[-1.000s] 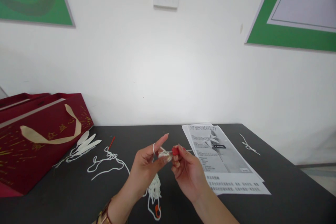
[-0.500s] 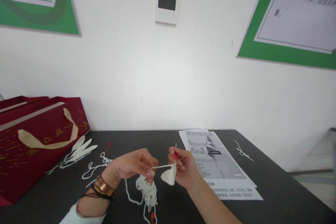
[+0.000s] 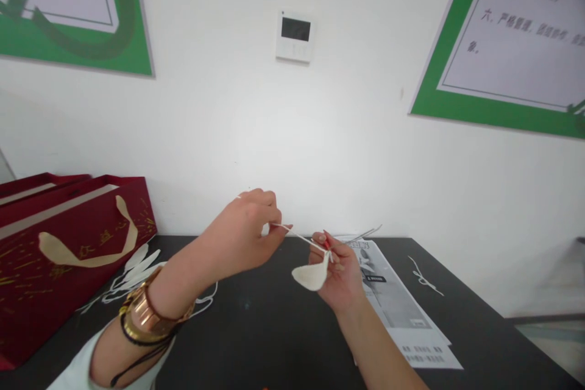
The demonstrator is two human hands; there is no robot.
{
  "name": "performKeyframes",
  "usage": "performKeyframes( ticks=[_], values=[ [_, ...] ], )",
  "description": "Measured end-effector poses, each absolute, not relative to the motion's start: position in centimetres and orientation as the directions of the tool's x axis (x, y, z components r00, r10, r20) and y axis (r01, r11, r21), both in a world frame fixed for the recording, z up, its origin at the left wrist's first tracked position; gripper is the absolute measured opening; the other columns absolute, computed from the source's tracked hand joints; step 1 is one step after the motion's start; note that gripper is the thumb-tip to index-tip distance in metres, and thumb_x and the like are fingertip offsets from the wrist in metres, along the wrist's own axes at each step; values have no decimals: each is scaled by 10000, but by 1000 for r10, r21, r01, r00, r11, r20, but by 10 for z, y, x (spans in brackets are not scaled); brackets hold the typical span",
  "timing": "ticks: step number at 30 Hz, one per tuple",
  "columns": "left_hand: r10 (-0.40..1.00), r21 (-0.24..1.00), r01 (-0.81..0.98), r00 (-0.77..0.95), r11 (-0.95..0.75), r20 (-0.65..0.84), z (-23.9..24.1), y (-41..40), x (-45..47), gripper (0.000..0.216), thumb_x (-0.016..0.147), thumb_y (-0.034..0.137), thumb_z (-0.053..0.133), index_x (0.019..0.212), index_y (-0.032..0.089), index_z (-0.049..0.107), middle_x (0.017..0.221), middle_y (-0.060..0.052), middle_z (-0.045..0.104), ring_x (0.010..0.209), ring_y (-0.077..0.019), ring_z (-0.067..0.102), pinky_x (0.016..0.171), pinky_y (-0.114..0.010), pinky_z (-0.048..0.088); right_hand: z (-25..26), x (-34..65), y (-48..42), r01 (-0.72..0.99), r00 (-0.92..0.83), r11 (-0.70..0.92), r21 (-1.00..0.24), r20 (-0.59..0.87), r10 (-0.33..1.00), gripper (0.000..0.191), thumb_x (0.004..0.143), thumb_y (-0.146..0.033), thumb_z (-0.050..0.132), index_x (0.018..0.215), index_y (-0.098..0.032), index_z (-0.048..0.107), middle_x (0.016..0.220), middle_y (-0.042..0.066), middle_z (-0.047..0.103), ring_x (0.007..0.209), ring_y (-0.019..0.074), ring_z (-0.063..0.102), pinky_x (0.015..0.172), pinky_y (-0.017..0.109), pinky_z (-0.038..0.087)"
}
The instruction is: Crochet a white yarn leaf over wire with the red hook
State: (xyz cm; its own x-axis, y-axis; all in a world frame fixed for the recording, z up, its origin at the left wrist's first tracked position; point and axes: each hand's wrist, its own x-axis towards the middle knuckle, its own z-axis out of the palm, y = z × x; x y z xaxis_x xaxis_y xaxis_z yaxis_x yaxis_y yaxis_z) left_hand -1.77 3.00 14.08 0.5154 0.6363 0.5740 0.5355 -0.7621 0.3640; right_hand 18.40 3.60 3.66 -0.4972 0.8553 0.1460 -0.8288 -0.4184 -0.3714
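Observation:
My left hand [image 3: 244,237] is raised above the black table [image 3: 274,329], fingers pinched on a taut white yarn strand [image 3: 299,237]. The strand runs down and right to my right hand [image 3: 340,274]. My right hand is closed around a red-handled crochet hook [image 3: 327,246], and a small white crocheted petal [image 3: 311,277] hangs from its fingers. A gold watch and dark bands sit on my left wrist.
A dark red gift bag [image 3: 64,250] with a cream ribbon handle lies at the left. Several white petals [image 3: 137,262] with wire stems lie beside it. A printed instruction sheet [image 3: 397,304] and a short yarn scrap [image 3: 425,277] lie at the right. Green-framed posters hang on the wall.
My left hand has risen up and pulled the yarn tight, away from the table. The petal now hangs free from my right hand. The camera has tilted upward.

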Motion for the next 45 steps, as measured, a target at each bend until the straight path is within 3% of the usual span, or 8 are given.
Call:
performKeyframes(
  ticks=[4,8,11,14,21,26,34,45],
  values=[
    [771,983,-142,612,-112,176,103,35,-22,321,704,185,642,409,158,519,507,22,410,503,-108,334,521,-280,260,33,181,33,-806,-497,-427,-409,78,864,64,762,-148,618,729,-93,610,449,-78,485,324,8,388,360,92,397],
    [790,922,-382,582,56,193,58,30,-16,338,738,314,549,437,160,544,609,0,383,595,-138,400,555,-292,337,7,178,33,-762,-487,-454,-461,-52,872,77,747,-148,633,705,-84,637,439,-59,517,322,19,410,379,125,447],
    [816,890,-445,549,102,181,40,20,-6,265,741,308,591,940,185,715,753,-16,443,654,-130,421,573,-269,353,-10,179,35,-752,-421,-427,-501,-133,897,79,726,-159,666,717,-81,655,439,-54,540,319,27,426,385,148,470],
    [812,945,-326,561,33,165,31,16,-1,593,688,242,709,1263,260,564,904,-27,493,688,-119,429,578,-243,367,-19,181,35,-752,-319,-356,-555,-167,933,94,719,-171,687,723,-79,664,459,-40,575,331,38,448,386,167,480],
    [896,964,-3,368,-265,247,5,20,9,595,749,187,645,1325,237,503,814,-10,551,767,-167,507,727,-306,420,-22,175,21,-710,-104,-130,-692,-80,991,173,738,-252,719,738,-85,676,516,0,626,400,70,511,470,229,524],
    [959,972,-190,219,-140,181,-5,18,15,642,694,176,715,1306,210,523,612,63,437,584,-111,437,604,-246,385,-16,169,11,-627,-21,2,-779,20,1000,210,762,-307,708,763,-100,678,584,22,647,486,102,577,499,233,526],
    [990,811,-578,39,-86,133,-10,2,25,741,690,145,741,1356,286,445,683,48,545,620,-82,511,655,-212,440,-20,160,3,-796,-116,-111,-595,-31,993,159,719,-225,751,799,-99,695,661,25,681,510,71,575,477,172,517],
    [978,803,-559,-87,-207,191,-7,0,25,682,704,157,741,1312,339,491,664,75,573,649,-69,552,735,-187,464,-25,150,1,-914,-217,-283,-290,-240,946,157,657,-109,788,784,-100,696,670,24,715,493,71,617,485,156,561]
  ],
)
